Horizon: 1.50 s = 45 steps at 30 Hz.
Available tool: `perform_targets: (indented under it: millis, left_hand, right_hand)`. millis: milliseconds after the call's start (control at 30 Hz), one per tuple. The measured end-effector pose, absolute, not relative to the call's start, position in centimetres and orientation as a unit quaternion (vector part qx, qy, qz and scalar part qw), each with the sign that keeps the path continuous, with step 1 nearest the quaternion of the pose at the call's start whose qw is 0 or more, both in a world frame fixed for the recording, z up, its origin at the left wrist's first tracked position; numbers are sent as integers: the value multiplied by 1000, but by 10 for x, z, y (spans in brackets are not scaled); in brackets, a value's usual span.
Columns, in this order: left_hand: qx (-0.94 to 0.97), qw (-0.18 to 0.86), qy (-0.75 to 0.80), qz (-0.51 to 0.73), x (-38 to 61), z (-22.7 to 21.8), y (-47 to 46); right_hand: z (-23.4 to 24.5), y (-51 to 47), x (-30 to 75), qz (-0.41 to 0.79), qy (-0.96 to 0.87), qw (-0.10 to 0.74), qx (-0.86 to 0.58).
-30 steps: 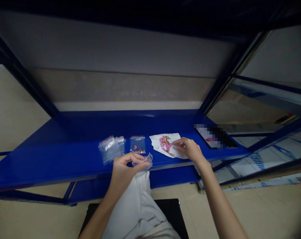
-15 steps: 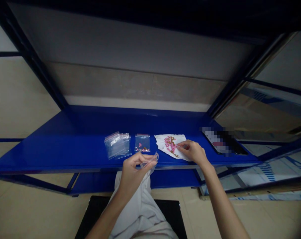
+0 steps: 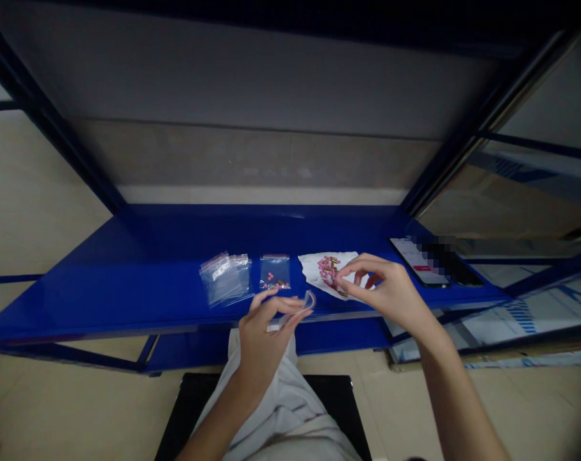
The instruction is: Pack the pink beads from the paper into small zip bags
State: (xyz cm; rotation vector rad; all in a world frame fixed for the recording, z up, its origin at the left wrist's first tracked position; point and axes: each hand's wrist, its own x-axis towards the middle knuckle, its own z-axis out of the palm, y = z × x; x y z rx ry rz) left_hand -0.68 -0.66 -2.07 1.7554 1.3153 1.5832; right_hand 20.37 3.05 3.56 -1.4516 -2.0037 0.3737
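My left hand [image 3: 266, 326] is closed on a small clear zip bag [image 3: 310, 299], held in front of the shelf edge between thumb and fingers, its mouth spread. Over a white sheet of paper [image 3: 312, 264], the thumb and index finger of my right hand [image 3: 391, 288] pinch together at a pile of pink round pills and brown-gold capsules [image 3: 327, 267]. What sits between those fingertips is too small to make out. Left of the paper lies a clear zip bag with pink pills and capsules [image 3: 274, 271] inside. Several flat clear zip bags [image 3: 227, 280] overlap farther left.
Everything lies on a blue metal shelf [image 3: 175, 237] with blue uprights at both sides. A phone-like dark device with a lit screen [image 3: 422, 262] rests at the right. Below are a lower blue shelf [image 3: 319, 336] and a black seat [image 3: 338, 397].
My right hand has shifted slightly left over the pill pile, its fingers now more spread behind the pinch. The left hand, with the zip bag, has moved slightly right. The view has shifted a little.
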Motion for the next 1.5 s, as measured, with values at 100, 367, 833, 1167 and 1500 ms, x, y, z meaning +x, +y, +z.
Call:
perform_targets:
  millis: [100, 367, 833, 1167, 1500]
  left_hand:
    - [679, 133, 459, 557, -4, -25, -9]
    - [715, 52, 452, 531, -4, -32, -12]
    - [749, -43, 380, 541, -7, -28, -6]
    - [703, 46, 429, 565, -4, -29, -5]
    - [439, 486, 452, 606, -26, -25, 6]
  right_hand:
    - [51, 12, 181, 193, -779, 335, -494]
    - [47, 2, 165, 187, -805, 280, -488]
    - [46, -3, 159, 104, -822, 209, -520]
    - [54, -6, 170, 116, -824, 228, -505]
    - [29, 37, 232, 8, -724, 224, -652]
